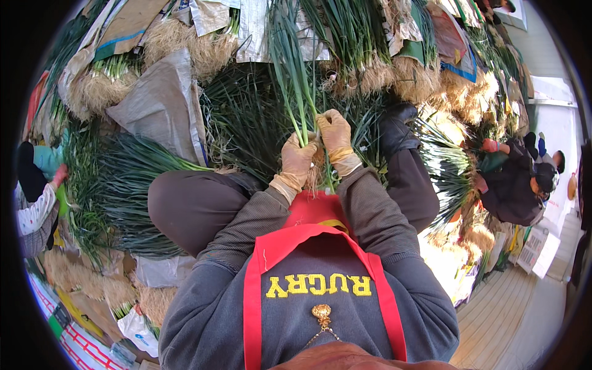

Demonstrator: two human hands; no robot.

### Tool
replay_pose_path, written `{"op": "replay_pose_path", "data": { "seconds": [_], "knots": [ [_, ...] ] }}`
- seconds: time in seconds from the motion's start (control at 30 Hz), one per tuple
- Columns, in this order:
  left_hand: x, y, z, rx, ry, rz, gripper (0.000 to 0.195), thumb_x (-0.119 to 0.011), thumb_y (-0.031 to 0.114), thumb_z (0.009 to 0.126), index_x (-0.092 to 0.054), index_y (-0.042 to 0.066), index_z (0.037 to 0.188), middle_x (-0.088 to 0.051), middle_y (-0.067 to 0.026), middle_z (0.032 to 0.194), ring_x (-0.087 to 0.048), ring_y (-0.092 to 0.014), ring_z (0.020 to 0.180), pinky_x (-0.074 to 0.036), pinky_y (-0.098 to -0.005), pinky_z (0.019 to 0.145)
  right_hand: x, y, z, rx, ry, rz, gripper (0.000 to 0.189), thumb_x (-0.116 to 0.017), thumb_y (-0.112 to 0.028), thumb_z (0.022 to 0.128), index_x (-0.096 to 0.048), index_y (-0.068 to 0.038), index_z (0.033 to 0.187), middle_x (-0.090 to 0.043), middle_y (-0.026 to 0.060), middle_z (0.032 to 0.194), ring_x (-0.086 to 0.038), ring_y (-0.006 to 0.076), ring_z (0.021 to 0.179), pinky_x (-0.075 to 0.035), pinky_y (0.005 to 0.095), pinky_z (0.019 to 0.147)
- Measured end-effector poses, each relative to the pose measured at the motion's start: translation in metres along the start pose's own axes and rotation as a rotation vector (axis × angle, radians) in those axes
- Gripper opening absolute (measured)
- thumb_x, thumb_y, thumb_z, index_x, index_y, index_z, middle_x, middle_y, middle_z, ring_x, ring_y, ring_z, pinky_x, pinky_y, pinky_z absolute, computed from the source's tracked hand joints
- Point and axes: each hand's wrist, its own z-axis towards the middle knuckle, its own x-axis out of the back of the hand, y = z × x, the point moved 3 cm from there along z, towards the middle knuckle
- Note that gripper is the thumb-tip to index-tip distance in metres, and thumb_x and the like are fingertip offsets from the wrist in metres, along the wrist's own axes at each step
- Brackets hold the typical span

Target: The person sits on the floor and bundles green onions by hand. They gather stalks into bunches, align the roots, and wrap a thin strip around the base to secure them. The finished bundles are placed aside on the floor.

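My left hand (pixel 298 159), in a tan rubber glove, is closed around the lower stalks of a small bunch of green onions (pixel 296 88). Their dark leaves point away from me, and pale roots hang below the fist. Close beside it, my right hand (pixel 334 134), gloved alike, has its fingertips bent against the outermost stalk; what exactly they pinch is partly hidden. A thin green strip (pixel 329 173) hangs below the right hand. Under both hands is my red apron (pixel 314 208). Loose green leaves (pixel 245 115) cover the ground between my bent legs.
A heap of green onions (pixel 138 185) lies at my left knee, near a grey woven sheet (pixel 162 97). Rooted bundles (pixel 360 55) partly wrapped in sacking line the far side. One person (pixel 513 180) works at right, another (pixel 37 203) at left.
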Motion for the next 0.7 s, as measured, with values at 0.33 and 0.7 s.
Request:
{"op": "replay_pose_path", "data": {
  "seconds": [0.33, 0.7],
  "knots": [
    [0.0, 0.006, 0.0, 0.034, 0.007, -0.028, 0.012, -0.064, 0.004, 0.08, -0.057, 0.005, 0.091, -0.06, -0.0021, 0.079, -0.056, -0.007, 0.064, -0.043, -0.0201, 0.053, 0.004, 0.001, 0.0, -0.055, -0.195, 0.46, 0.004, -0.058, -0.005, 0.083, -0.055, -0.003, 0.086, -0.057, 0.0025, 0.072, -0.051, 0.0096, 0.059, -0.042, 0.0219, 0.053],
    [0.005, 0.011, 0.005, 0.267, -0.037, -0.321, 0.021, -0.056, 0.002, 0.084, -0.05, 0.0, 0.104, -0.061, -0.0101, 0.087, -0.061, -0.017, 0.073, -0.053, -0.0284, 0.063, 0.074, -0.01, -0.028, -0.367, -0.701, 0.268, 0.018, -0.058, -0.019, 0.089, -0.063, -0.003, 0.09, -0.061, 0.0013, 0.073, -0.057, 0.0105, 0.062, -0.047, 0.0233, 0.057]
  ]
}}
